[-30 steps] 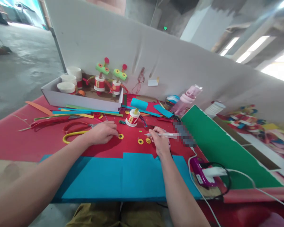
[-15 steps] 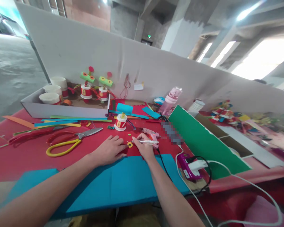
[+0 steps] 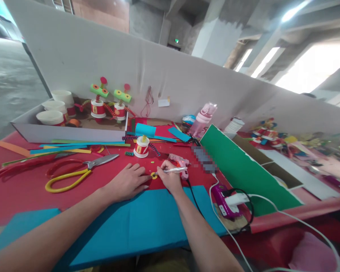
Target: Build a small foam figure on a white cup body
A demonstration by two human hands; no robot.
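Observation:
My right hand [image 3: 170, 176] is closed around a white pen [image 3: 175, 170], whose tip is at a small yellow disc with a dark centre [image 3: 153, 175] on the red tabletop [image 3: 102, 170]. Flat on the table just left of the disc lies my left hand [image 3: 130, 181], fingers spread, its fingertips close to the disc's edge. Behind the hands stands a red and white paper cup [image 3: 142, 147] with coiled paper arms. A pink glue gun [image 3: 179, 160] rests beyond my right hand.
Scissors with red and yellow handles [image 3: 82, 170] lie left, near paper strips [image 3: 65, 146]. A box [image 3: 70, 133] holds cups and two finished figures. At right are a green board [image 3: 238, 170], a purple power strip [image 3: 225, 204] with cables, and a pink bottle [image 3: 203, 120].
The pen now leans more steeply, with its tip at the disc. The whole view has shifted slightly, and my left hand remains flat beside the disc.

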